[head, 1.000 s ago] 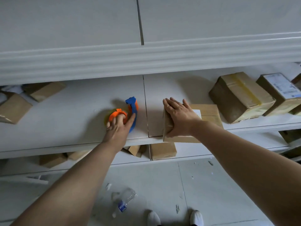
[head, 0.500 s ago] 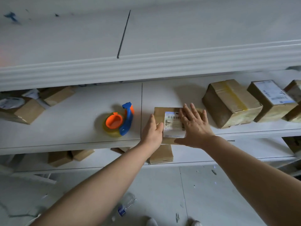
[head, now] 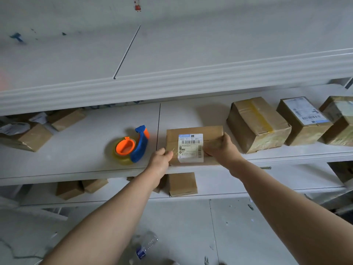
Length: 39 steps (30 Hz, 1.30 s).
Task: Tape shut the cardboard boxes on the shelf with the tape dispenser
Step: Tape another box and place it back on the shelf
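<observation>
View from a head camera looking down at a white shelf (head: 76, 159) and two bare forearms reaching to it. A small flat cardboard box (head: 210, 133) lies on the middle shelf near its front edge, with a white barcode label (head: 190, 148) on top. The left hand (head: 161, 156) holds the box's left side, its grip closed on the near left corner with fingers curled. The right hand (head: 221, 150) holds the right side, thumb on top, its grip clamped on that edge. Just left of the box, not touching it or either hand, sits the tape dispenser (head: 131, 148), blue and orange with a roll of clear tape, lying on the same shelf. To the right stands a larger box (head: 257, 125) with a yellowish tape strip across its top, then two more boxes (head: 303, 121) with labels. More boxes lie at the far left (head: 28, 136), and others (head: 182, 184) on the shelf below. A plastic bottle (head: 147, 243) lies on the floor (head: 191, 226).
</observation>
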Motion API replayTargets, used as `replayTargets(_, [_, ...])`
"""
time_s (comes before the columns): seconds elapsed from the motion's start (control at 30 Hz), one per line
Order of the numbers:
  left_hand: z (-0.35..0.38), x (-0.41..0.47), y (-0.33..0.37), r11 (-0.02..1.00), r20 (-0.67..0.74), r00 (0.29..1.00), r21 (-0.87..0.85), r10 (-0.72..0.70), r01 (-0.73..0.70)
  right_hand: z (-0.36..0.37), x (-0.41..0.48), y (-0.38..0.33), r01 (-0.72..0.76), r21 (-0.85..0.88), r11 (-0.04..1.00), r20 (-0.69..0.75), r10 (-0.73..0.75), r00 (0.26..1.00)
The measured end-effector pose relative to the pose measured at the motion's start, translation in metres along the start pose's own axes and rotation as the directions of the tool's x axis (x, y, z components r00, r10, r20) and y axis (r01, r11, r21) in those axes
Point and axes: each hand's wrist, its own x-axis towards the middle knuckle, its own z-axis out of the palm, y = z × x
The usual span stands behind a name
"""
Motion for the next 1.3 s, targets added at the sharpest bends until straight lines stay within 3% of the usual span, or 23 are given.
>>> replayTargets(0.07, [-0.005, -0.005, 0.003, 0.99, -0.106, 0.986, 0.08, 0.127, -0.119, -0.001, 0.002, -0.003, 0.091, 0.146, 0.985, 0.001, -0.093, 0.996])
replayTargets(0.13, [-0.007, -0.007, 0.004, 0.965, -0.211, 0.957, 0.213, 0.198, -0.153, -0.002, 0.006, -0.007, 0.063, 0.247, 0.967, -0.005, -0.064, 0.998])
replayTargets(0.2, [-0.004, -0.008, 0.0, 0.916, -0.261, 0.943, 0.391, 0.206, -0.092, -0.002, 0.006, -0.004, -0.022, 0.284, 0.959, 0.026, 0.016, 1.0])
replayTargets(0.27, [0.0, -0.012, 0.0, 0.881, -0.241, 0.963, 0.474, 0.119, 0.01, 0.0, 0.006, 0.004, -0.067, 0.243, 0.968, 0.046, 0.057, 0.997])
replayTargets(0.3, [0.001, -0.012, 0.0, 0.902, -0.217, 0.975, 0.428, 0.044, 0.055, 0.0, 0.006, 0.007, -0.083, 0.224, 0.971, 0.053, 0.073, 0.996])
replayTargets(0.37, [0.0, -0.018, 0.01, 0.979, -0.097, 0.986, 0.138, -0.139, 0.152, -0.001, 0.009, 0.011, -0.151, 0.247, 0.957, 0.114, 0.127, 0.985])
replayTargets(0.43, [-0.001, -0.021, 0.019, 0.957, 0.043, 0.96, -0.07, -0.278, 0.28, -0.004, 0.014, 0.015, -0.246, 0.26, 0.934, 0.188, 0.201, 0.961])
replayTargets(0.5, [0.0, -0.012, 0.015, 0.943, 0.059, 0.941, 0.014, -0.333, 0.333, -0.003, 0.016, 0.021, -0.28, 0.169, 0.945, 0.22, 0.24, 0.945])
replayTargets(0.6, [0.009, -0.004, 0.004, 0.948, -0.122, 0.962, 0.179, -0.244, 0.263, 0.002, 0.015, 0.028, -0.3, 0.179, 0.937, 0.262, 0.249, 0.933])
replayTargets(0.77, [0.004, -0.006, 0.002, 0.957, -0.07, 0.957, 0.048, -0.283, 0.286, -0.008, 0.022, 0.032, -0.289, 0.233, 0.929, 0.302, 0.213, 0.929])
replayTargets(0.83, [-0.002, -0.009, 0.007, 0.988, -0.078, 0.985, -0.03, -0.156, 0.154, -0.008, 0.023, 0.032, -0.224, 0.334, 0.916, 0.261, 0.138, 0.955])
replayTargets(0.93, [-0.013, -0.009, 0.01, 0.997, -0.16, 0.987, 0.067, -0.027, 0.038, -0.012, 0.02, 0.026, -0.212, 0.443, 0.871, 0.236, 0.115, 0.965])
replayTargets(1.03, [-0.018, -0.023, 0.013, 0.991, -0.131, 0.984, 0.036, -0.122, 0.128, -0.018, 0.018, 0.025, -0.316, 0.499, 0.807, 0.355, 0.142, 0.924])
replayTargets(1.1, [-0.019, -0.033, 0.012, 0.97, 0.028, 0.972, -0.066, -0.235, 0.236, -0.019, 0.016, 0.026, -0.378, 0.513, 0.771, 0.398, 0.177, 0.9])
replayTargets(1.17, [-0.016, -0.036, 0.011, 0.949, 0.172, 0.945, -0.103, -0.277, 0.297, -0.016, 0.012, 0.025, -0.392, 0.445, 0.805, 0.407, 0.209, 0.889])
replayTargets(1.3, [-0.006, -0.025, 0.009, 0.953, -0.05, 0.955, -0.096, -0.292, 0.286, -0.006, 0.008, 0.013, -0.363, 0.337, 0.869, 0.372, 0.232, 0.899])
